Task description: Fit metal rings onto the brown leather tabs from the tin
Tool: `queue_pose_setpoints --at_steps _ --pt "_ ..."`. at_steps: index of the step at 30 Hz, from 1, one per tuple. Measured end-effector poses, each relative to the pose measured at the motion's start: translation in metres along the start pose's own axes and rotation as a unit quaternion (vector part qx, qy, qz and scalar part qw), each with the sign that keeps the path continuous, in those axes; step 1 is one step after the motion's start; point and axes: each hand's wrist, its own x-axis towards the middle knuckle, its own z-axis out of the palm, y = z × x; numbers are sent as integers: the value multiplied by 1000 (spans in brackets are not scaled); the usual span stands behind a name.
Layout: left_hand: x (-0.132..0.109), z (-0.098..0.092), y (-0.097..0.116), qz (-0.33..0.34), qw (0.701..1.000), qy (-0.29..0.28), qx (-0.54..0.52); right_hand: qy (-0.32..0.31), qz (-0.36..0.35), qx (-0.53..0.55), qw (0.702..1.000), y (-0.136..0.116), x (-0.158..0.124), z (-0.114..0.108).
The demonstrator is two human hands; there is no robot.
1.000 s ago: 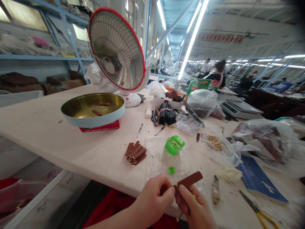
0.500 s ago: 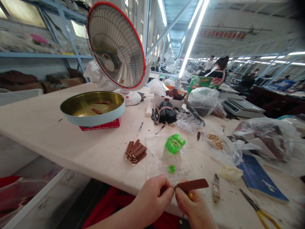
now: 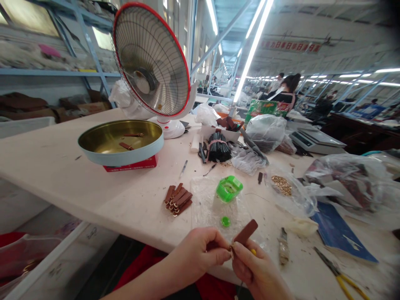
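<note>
At the table's front edge, my right hand (image 3: 254,266) pinches a brown leather strap (image 3: 246,232) near its lower end. The strap tilts up and to the right. A small yellow piece (image 3: 253,252) shows by the right fingers; what it belongs to is hidden. My left hand (image 3: 206,250) has thumb and forefinger closed on a small gold metal ring (image 3: 231,247) at the strap's end, touching the right fingertips. Ahead and to the left lies a pile of similar brown straps (image 3: 178,200) with gold rings. Beyond my hands are a green container (image 3: 229,188) and a small green cap (image 3: 225,221).
On the left, a round tin (image 3: 120,158) rests on a red box (image 3: 131,165) before a red-rimmed fan heater (image 3: 153,62). To the right are a clear bag of gold rings (image 3: 281,185), a blue booklet (image 3: 343,233), yellow-handled pliers (image 3: 339,275) and a taped blade (image 3: 283,246).
The strap has turned from nearly level to slanting steeply up to the right. Both hands have shifted slightly, still meeting at the ring end.
</note>
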Motion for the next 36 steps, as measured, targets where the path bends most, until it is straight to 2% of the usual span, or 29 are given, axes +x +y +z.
queue_pose_setpoints --at_steps 3,6,11,14,18,23,27,31,34,36 --pt "4 0 -6 0 998 6 -57 -11 6 18 1000 3 -2 5" --pt "5 1 -13 5 998 -2 -67 -11 -13 28 999 10 -1 7" --pt "5 6 -17 27 994 -5 -104 66 -87 -1 994 26 0 3" --pt "4 10 -14 27 993 4 -115 92 -133 -21 987 27 -5 4" --pt "4 15 -12 13 994 31 -108 108 -193 -104 970 17 -15 12" --pt "4 17 -19 4 993 72 -90 98 -250 -208 941 12 -16 14" --pt "2 14 -20 16 998 52 -34 115 -229 -220 941 18 -8 11" --pt "7 12 -17 9 996 82 41 82 -149 -181 969 23 5 3" --pt "14 11 -17 -29 997 72 -10 19 -106 -156 982 23 17 -7" --pt "18 9 -18 -52 995 54 -66 4 -129 -137 982 20 23 -16"
